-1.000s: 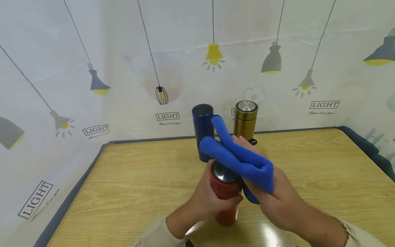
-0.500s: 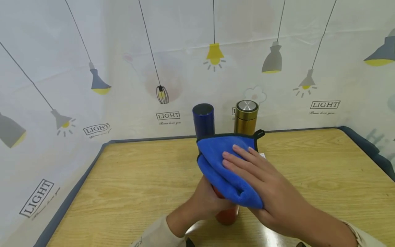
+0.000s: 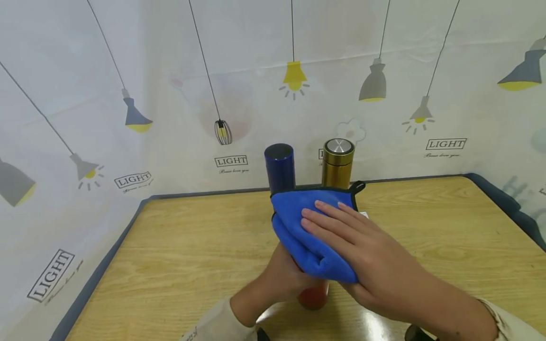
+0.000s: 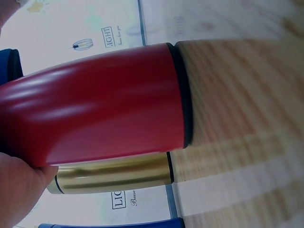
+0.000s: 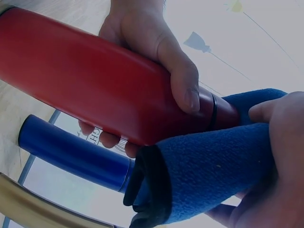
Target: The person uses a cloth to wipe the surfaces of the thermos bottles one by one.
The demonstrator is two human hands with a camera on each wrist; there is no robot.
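Note:
A red thermos bottle (image 3: 313, 296) is held by my left hand (image 3: 281, 277), whose thumb and fingers wrap its upper part. Over its capped end lies a folded blue cloth (image 3: 294, 203) with black edging and a small loop. My right hand (image 3: 371, 258) spreads long, straight fingers over this cloth, with the thumb on the other side of the fold. In the right wrist view the cloth (image 5: 209, 171) bends round the narrow end of the bottle (image 5: 90, 71). The cap is hidden under it in the head view. A black rim edges the base of the bottle (image 4: 104, 104) in the left wrist view.
Behind the hands stand a dark blue bottle (image 3: 280, 166) and a gold bottle (image 3: 338, 166) with a silver-topped lid, both partly covered by the cloth. The wooden table (image 3: 187, 246) ends at a backdrop (image 3: 179, 118) printed with hanging lamps.
The right hand has turned from beside the bottle to palm down over its top, bringing the cloth onto the cap. Over the last half second the cloth barely shifts; the left hand keeps its grip.

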